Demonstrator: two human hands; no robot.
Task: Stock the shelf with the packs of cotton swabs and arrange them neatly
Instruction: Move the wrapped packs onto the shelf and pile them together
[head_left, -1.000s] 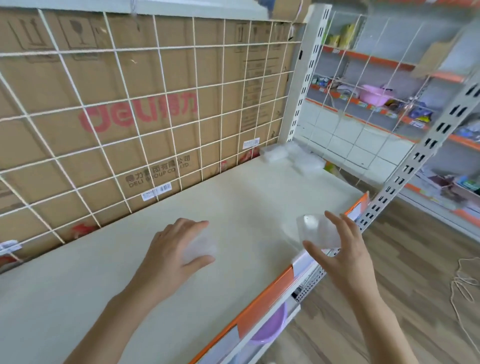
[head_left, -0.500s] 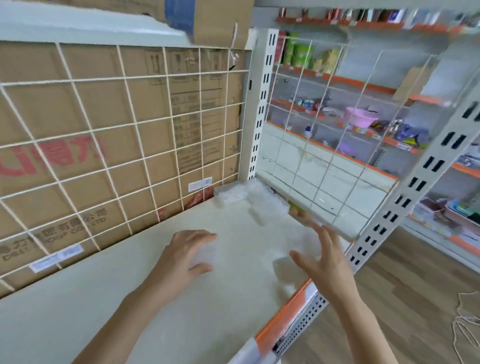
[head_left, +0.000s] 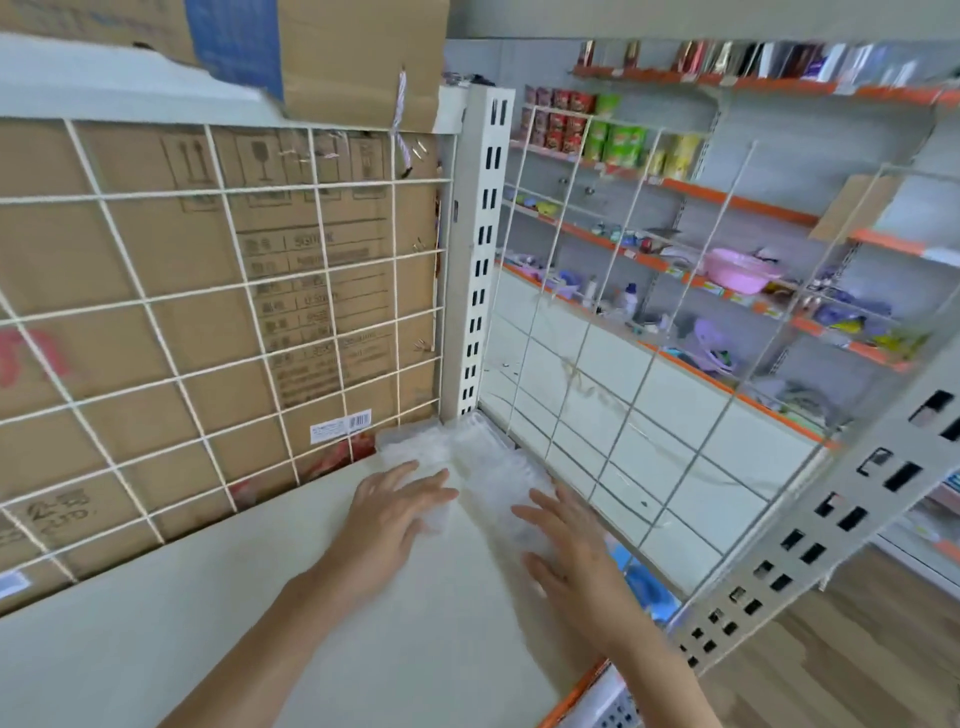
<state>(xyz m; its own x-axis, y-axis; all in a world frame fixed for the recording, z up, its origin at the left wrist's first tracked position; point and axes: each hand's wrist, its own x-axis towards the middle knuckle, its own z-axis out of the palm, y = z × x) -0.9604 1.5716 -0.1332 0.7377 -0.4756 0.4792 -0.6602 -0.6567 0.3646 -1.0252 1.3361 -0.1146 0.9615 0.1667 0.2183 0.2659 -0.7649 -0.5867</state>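
Where the packs sit: cotton swab packs in the shelf back corner, against the wire grid.
Left hand: flat, fingers spread, pressing a pack into line.
Right hand: spread flat, squaring another pack.

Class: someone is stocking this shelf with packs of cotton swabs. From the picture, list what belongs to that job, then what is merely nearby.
Part of the job:
left hand
right hand
swab packs in the back corner
shelf

Just nearby:
cardboard box behind the wire grid
pink basin
green packets
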